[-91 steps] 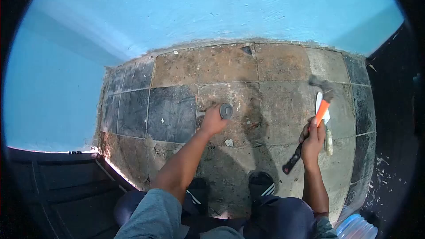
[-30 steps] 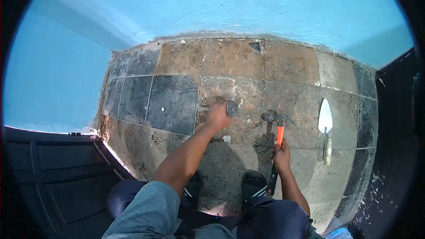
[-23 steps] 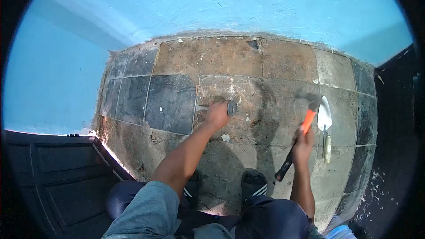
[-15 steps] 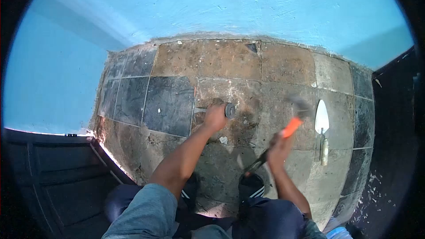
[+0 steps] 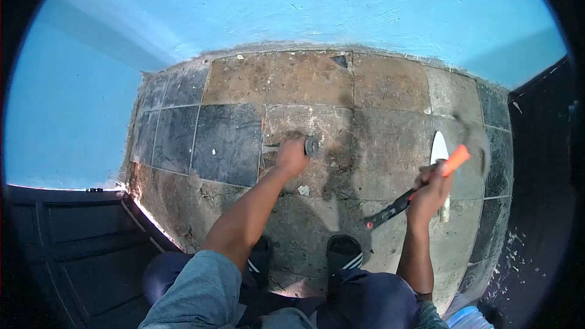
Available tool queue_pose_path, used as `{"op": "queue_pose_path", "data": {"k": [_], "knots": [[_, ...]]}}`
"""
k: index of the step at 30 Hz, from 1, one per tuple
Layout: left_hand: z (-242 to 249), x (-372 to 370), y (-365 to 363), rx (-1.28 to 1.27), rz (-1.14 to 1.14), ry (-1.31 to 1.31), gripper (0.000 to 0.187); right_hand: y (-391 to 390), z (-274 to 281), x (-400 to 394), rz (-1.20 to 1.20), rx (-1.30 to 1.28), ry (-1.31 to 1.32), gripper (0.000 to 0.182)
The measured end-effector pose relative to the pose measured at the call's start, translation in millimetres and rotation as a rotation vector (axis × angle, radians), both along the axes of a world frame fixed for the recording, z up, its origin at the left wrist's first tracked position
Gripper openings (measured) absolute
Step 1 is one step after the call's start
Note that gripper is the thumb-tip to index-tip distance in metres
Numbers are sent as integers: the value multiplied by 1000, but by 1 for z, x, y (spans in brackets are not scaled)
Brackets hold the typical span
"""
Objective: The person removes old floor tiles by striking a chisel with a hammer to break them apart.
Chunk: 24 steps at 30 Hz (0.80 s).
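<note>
My left hand (image 5: 292, 156) is closed around a chisel (image 5: 312, 146), its round striking end facing right. The chisel's blade points left, low over the floor by the right edge of a dark tile (image 5: 228, 146). In my right hand (image 5: 428, 195) is a hammer (image 5: 456, 161) with an orange and black handle, raised off to the right. Motion blurs the hammer's head. Below and behind it lies a pointing trowel (image 5: 438, 145), partly hidden by my right hand and the hammer. A pale chip (image 5: 303, 190) rests on the floor near my left hand.
A blue wall (image 5: 304, 6) borders the floor at the back and left. Dark panelled doors (image 5: 79, 250) stand at lower left. Black slippers (image 5: 344, 252) are on my feet. A small dark tile piece (image 5: 340, 61) lies by the back wall. Clear-blue plastic (image 5: 469, 318) sits at lower right.
My right hand has swung the hammer up and to the right, away from the chisel, so it now overlaps the trowel. My left hand keeps the chisel in about the same place.
</note>
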<state>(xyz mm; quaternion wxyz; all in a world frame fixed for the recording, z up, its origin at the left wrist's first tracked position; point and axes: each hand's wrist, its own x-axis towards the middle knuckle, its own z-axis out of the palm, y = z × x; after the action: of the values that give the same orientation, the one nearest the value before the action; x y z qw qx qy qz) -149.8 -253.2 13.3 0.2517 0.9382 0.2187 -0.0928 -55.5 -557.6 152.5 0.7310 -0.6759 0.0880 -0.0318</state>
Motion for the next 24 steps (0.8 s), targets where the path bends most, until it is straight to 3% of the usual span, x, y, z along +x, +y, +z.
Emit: {"op": "queue_pose_path", "data": {"k": [1, 4, 6, 9, 12, 15, 18, 22, 23, 24], "knots": [[-2, -1, 1, 4, -8, -41, 43, -2, -2, 3, -29, 74, -125, 30], [-1, -3, 1, 6, -12, -98, 41, 22, -27, -23, -93, 180, -71, 29], [15, -1, -4, -3, 10, -49, 41, 42, -112, -66, 186, 90, -8, 33], [-5, -3, -1, 29, -55, -67, 40, 71, -108, -88, 800, -651, 122, 35], [-10, -6, -6, 69, -46, -32, 41, 61, -99, -90, 759, -483, 233, 33], [-9, -6, -4, 44, -17, -97, 41, 40, -122, -88, 690, -585, 147, 32], [-7, -7, -12, 22, 27, -15, 41, 21, -143, -87, 627, -399, 341, 31], [-6, -23, -23, 39, -59, -27, 46, 3, -143, -84, 568, -489, 286, 31], [-7, -29, -23, 67, -82, -71, 47, -3, -168, -87, 521, -492, 97, 27], [-6, -33, -23, 93, -106, -113, 49, -5, -166, -84, 525, -468, 168, 28]]}}
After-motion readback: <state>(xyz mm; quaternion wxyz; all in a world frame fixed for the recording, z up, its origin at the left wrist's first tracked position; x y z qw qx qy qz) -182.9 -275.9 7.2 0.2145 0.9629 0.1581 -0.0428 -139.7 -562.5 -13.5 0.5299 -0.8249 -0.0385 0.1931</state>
